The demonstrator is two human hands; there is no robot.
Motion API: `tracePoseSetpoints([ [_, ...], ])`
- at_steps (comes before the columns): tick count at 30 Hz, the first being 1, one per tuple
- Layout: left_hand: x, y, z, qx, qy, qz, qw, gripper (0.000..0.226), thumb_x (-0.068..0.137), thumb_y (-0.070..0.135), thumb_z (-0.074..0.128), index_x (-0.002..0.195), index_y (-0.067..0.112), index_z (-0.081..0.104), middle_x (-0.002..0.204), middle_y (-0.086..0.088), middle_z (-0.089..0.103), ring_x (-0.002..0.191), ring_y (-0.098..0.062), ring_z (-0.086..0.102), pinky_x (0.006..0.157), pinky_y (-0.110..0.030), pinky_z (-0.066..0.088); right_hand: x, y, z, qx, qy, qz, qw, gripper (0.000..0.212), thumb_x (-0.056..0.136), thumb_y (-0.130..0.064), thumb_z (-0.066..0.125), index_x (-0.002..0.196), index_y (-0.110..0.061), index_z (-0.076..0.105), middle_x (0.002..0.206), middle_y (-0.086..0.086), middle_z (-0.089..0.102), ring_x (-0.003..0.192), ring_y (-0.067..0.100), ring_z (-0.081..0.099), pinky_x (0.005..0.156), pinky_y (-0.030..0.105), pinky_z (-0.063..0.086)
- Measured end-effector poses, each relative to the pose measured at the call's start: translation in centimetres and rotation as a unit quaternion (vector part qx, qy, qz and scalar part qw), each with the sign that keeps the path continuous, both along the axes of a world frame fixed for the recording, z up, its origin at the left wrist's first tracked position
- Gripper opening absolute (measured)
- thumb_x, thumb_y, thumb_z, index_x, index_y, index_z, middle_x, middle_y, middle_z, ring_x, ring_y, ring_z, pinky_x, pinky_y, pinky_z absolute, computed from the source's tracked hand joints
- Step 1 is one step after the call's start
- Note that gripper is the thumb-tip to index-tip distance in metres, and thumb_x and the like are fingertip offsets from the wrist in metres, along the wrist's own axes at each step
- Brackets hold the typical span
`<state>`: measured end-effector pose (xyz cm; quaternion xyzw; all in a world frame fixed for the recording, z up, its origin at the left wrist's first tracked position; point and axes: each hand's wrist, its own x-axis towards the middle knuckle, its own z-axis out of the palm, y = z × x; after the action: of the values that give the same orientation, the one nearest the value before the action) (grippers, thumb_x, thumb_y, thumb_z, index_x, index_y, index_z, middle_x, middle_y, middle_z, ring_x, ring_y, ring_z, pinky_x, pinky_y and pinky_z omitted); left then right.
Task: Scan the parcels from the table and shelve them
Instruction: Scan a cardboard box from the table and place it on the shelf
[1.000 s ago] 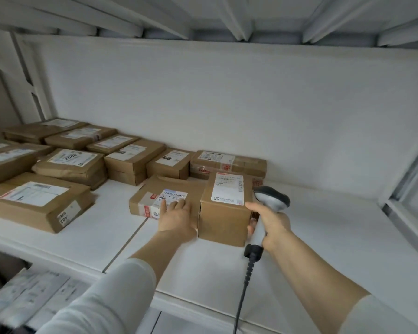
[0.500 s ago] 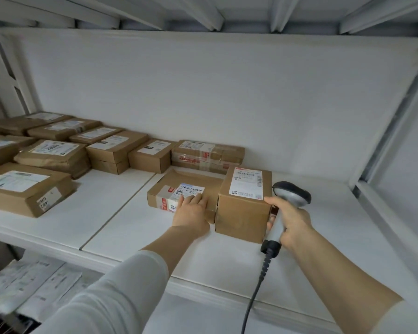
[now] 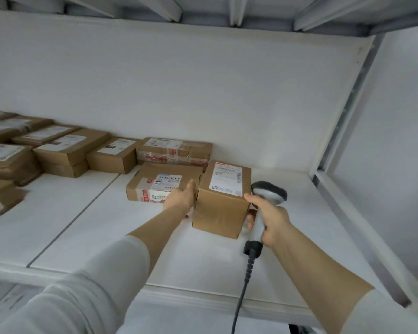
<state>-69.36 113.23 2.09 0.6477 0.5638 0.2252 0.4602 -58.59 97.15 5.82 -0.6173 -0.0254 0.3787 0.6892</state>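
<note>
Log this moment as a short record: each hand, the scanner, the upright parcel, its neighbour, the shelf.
left hand: flat against the left side of the tall parcel
right hand: grips the scanner, fingers by the right side of the tall parcel
scanner: head up, cable hanging past the shelf edge
tall parcel: stands on the shelf, label on top
flat parcel: lies just left of the tall parcel, label up
other parcels: rows along the back left of the shelf

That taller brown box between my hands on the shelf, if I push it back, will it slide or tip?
The taller box will probably slide: it sits flat on the smooth shelf. Its crisp edges suggest stiff cardboard unlikely to buckle. Standing higher than the flat parcel beside it, it might tip if pushed near the top.
</note>
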Motion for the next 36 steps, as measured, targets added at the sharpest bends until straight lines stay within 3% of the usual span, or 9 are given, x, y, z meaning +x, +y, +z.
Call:
tracePoseSetpoints([
  [3, -0.2, -1.0, -0.5, -0.143, -0.126, 0.001, 0.982, 0.088, 0.073, 0.081, 0.043, 0.131, 0.016, 0.053, 0.121, -0.010, 0.061, 0.108, -0.030, 0.059, 0.097, -0.047, 0.048, 0.0, -0.8, -0.1, -0.017, -0.016, 0.021, 0.999, 0.028, 0.073, -0.016, 0.082, 0.091, -0.002, 0.066, 0.075, 0.014, 0.064, 0.049, 0.018, 0.052, 0.049, 0.027, 0.045],
  [6, -1.4, -2.4, -0.9, -0.151, -0.135, 0.000, 0.979, 0.073, 0.084, 0.073, 0.040, 0.123, 0.013, 0.058, 0.106, -0.012, 0.067, 0.093, -0.029, 0.065, 0.086, -0.040, 0.055, -0.5, -1.7, -0.2, -0.015, -0.012, 0.045, 0.999, 0.025, 0.075, -0.016, 0.080, 0.090, -0.003, 0.066, 0.071, 0.012, 0.064, 0.052, 0.018, 0.054, 0.053, 0.029, 0.047],
  [10, -3.8, -4.4, -1.2, -0.118, -0.131, 0.020, 0.984, 0.059, 0.093, 0.062, 0.033, 0.104, 0.010, 0.060, 0.087, -0.013, 0.065, 0.075, -0.027, 0.063, 0.071, -0.035, 0.056, -1.8, -2.4, -0.2, -0.011, -0.012, 0.080, 0.997, 0.021, 0.077, -0.017, 0.079, 0.088, -0.006, 0.065, 0.077, 0.011, 0.067, 0.053, 0.018, 0.057, 0.050, 0.027, 0.045],
  [16, -9.4, -6.3, -1.6, 0.019, -0.063, 0.067, 0.996, 0.068, 0.091, 0.064, 0.029, 0.089, 0.007, 0.066, 0.092, -0.015, 0.068, 0.091, -0.033, 0.064, 0.088, -0.045, 0.053, -5.6, -2.4, -0.5, -0.012, -0.006, 0.133, 0.991, 0.020, 0.078, -0.019, 0.077, 0.088, -0.008, 0.064, 0.084, 0.012, 0.071, 0.055, 0.021, 0.062, 0.052, 0.028, 0.047],
  [19, -12.9, -6.7, -1.2, 0.053, -0.063, 0.087, 0.993, 0.080, 0.077, 0.067, 0.033, 0.092, -0.004, 0.067, 0.085, -0.019, 0.070, 0.083, -0.037, 0.067, 0.080, -0.047, 0.056, -8.0, -2.0, -0.7, -0.009, -0.003, 0.163, 0.987, 0.018, 0.079, -0.018, 0.076, 0.087, -0.008, 0.064, 0.084, 0.012, 0.072, 0.055, 0.022, 0.063, 0.052, 0.028, 0.047],
  [22, -16.3, -6.6, -1.1, 0.074, -0.059, 0.122, 0.988, 0.064, 0.093, 0.053, 0.040, 0.085, -0.004, 0.068, 0.069, -0.014, 0.066, 0.063, -0.033, 0.067, 0.065, -0.041, 0.059, -10.8, -1.1, -1.0, -0.005, 0.004, 0.196, 0.981, 0.023, 0.078, -0.019, 0.077, 0.094, -0.007, 0.066, 0.090, 0.012, 0.073, 0.054, 0.021, 0.064, 0.052, 0.027, 0.047],
  [27, -22.1, -5.7, -1.4, 0.135, -0.043, 0.180, 0.973, 0.056, 0.097, 0.044, 0.040, 0.066, 0.003, 0.062, 0.050, -0.006, 0.058, 0.046, -0.023, 0.056, 0.052, -0.031, 0.052, -15.6, 1.6, -1.3, -0.002, 0.008, 0.248, 0.969, 0.026, 0.078, -0.021, 0.076, 0.096, -0.007, 0.064, 0.088, 0.010, 0.070, 0.055, 0.018, 0.063, 0.053, 0.026, 0.049],
  [30, -24.8, -3.7, -1.4, 0.162, -0.019, 0.200, 0.966, 0.053, 0.097, 0.042, 0.039, 0.066, 0.002, 0.058, 0.056, -0.008, 0.058, 0.044, -0.021, 0.048, 0.053, -0.027, 0.041, -18.1, 4.2, -1.2, -0.005, 0.009, 0.259, 0.966, 0.028, 0.078, -0.022, 0.077, 0.096, -0.007, 0.062, 0.083, 0.009, 0.067, 0.056, 0.018, 0.062, 0.052, 0.025, 0.049],
  [36, -28.6, 1.3, -0.3, 0.139, -0.017, 0.175, 0.975, 0.075, 0.086, 0.075, 0.027, 0.085, 0.012, 0.068, 0.072, -0.005, 0.066, 0.068, -0.022, 0.067, 0.065, -0.035, 0.054, -21.7, 11.7, -1.4, -0.019, 0.011, 0.253, 0.967, 0.032, 0.076, -0.026, 0.081, 0.094, -0.010, 0.060, 0.094, 0.011, 0.069, 0.062, 0.019, 0.063, 0.054, 0.027, 0.050],
])
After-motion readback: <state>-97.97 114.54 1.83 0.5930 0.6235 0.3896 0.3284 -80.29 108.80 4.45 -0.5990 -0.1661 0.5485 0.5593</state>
